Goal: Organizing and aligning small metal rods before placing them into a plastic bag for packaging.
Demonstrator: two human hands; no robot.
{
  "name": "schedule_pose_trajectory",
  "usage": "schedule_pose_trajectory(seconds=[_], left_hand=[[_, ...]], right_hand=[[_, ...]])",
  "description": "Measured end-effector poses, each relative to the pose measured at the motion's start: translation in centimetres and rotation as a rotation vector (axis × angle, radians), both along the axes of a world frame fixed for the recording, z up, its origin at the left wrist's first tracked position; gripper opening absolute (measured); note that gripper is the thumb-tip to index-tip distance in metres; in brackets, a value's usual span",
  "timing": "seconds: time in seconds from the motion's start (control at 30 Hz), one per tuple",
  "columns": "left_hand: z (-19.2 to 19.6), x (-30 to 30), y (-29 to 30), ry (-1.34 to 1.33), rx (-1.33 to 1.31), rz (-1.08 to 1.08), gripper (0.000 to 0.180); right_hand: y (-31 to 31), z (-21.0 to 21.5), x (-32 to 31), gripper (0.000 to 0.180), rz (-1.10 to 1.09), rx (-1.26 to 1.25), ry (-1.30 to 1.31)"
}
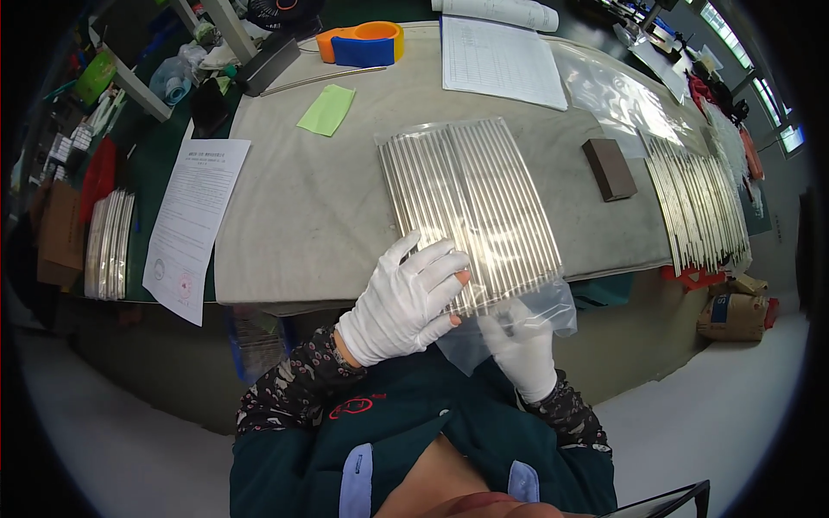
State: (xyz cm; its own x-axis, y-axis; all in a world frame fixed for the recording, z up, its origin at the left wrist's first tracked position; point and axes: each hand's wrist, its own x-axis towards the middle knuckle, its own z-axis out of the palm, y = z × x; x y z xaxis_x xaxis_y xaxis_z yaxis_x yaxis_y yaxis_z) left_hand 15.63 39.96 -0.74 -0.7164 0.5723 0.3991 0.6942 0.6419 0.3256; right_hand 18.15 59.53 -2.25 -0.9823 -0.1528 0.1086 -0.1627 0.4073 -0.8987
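Observation:
A clear plastic bag holds a flat row of several slim, shiny metal rods, lying slightly tilted at the table's front edge. My left hand, in a white glove with bare thumb and finger tips showing, rests with its fingers spread across the lower left of the bagged rods. The bag's loose end hangs over the edge towards me. There my right hand, also gloved in white, closes on that loose plastic; the film partly veils its fingertips.
A brown block and a stack of metal rods lie to the right. Further back are an open notebook, an orange and blue tape dispenser and a green paper slip. A printed sheet lies left, near more bagged rods.

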Motion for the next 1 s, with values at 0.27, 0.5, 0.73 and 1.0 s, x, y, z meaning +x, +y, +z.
schedule_pose_trajectory(seconds=[0.27, 0.5, 0.73, 1.0], left_hand=[[-1.1, -0.1, -0.8, 0.032, 0.070, -0.014, 0.042], [-1.0, -0.1, -0.9, 0.031, 0.048, -0.028, 0.042], [-1.3, 0.0, -1.3, 0.038, 0.067, -0.030, 0.042], [0.6, 0.6, 0.3, -0.020, 0.138, -0.204, 0.056]], right_hand=[[0.0, 1.1, -1.2, 0.007, 0.029, 0.217, 0.209], [-0.7, 1.2, -1.6, 0.009, -0.109, 0.248, 0.393], [1.2, 0.6, -1.7, 0.012, -0.245, 0.440, 0.452], [1.1, -1.7, 0.3, 0.044, -0.191, 0.308, 0.395]])
